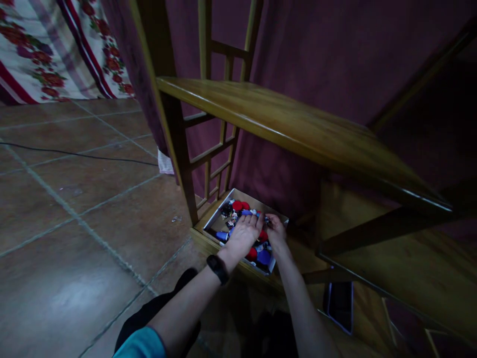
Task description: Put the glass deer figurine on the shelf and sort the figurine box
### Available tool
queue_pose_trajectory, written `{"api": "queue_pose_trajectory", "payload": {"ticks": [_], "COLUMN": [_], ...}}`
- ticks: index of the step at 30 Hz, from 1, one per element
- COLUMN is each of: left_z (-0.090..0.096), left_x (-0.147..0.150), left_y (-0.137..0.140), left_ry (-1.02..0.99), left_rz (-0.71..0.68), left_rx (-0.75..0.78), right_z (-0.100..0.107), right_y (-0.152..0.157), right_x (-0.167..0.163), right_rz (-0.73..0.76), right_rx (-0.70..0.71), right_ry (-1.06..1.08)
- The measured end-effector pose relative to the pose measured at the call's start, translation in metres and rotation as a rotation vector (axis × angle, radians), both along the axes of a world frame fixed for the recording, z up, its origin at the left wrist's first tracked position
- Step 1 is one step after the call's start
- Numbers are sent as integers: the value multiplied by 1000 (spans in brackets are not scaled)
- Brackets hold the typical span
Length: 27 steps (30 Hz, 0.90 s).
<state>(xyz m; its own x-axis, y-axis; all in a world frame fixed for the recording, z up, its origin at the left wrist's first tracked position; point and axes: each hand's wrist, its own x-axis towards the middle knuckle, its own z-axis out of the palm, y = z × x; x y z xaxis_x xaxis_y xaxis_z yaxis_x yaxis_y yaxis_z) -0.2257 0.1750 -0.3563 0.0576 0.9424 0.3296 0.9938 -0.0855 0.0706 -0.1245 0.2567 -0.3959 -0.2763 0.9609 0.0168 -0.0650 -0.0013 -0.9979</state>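
A shallow white-edged box (215,217) sits on the low wooden shelf, filled with small red, blue and black objects. Among them are a red round piece (237,205), a blue piece (221,235) and a larger blue piece (264,257); their kind is too small and dim to make out. My left hand (244,232), with a black band on its wrist, lies over the middle of the contents, fingers stretched out. At the box's right side, my right hand (276,229) has its fingers bent together around something small and dark, largely hidden.
A wooden shelf board (261,102) juts out above the box, close over my hands. Lattice bars (208,156) stand behind on the left. A dark tray (341,306) lies at lower right. A black cable (78,155) crosses the tiled floor (55,248).
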Motion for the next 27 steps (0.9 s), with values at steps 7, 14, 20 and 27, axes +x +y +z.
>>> {"api": "queue_pose_trajectory", "payload": {"ticks": [7,14,20,27], "left_z": [-4,-9,-8,-3], "left_x": [5,6,8,9], "left_y": [1,0,-3,-3], "left_ry": [86,96,98,-56], "left_rz": [2,0,10,40], "left_rx": [1,24,41,-6], "right_z": [2,-1,-3,4], "right_y": [-8,-8,-7,-9], "right_x": [4,6,7,9], "right_rz": [14,21,39,43], "right_rx": [-120,-168,-199,-154], "right_ry": [17,48,67,38]}}
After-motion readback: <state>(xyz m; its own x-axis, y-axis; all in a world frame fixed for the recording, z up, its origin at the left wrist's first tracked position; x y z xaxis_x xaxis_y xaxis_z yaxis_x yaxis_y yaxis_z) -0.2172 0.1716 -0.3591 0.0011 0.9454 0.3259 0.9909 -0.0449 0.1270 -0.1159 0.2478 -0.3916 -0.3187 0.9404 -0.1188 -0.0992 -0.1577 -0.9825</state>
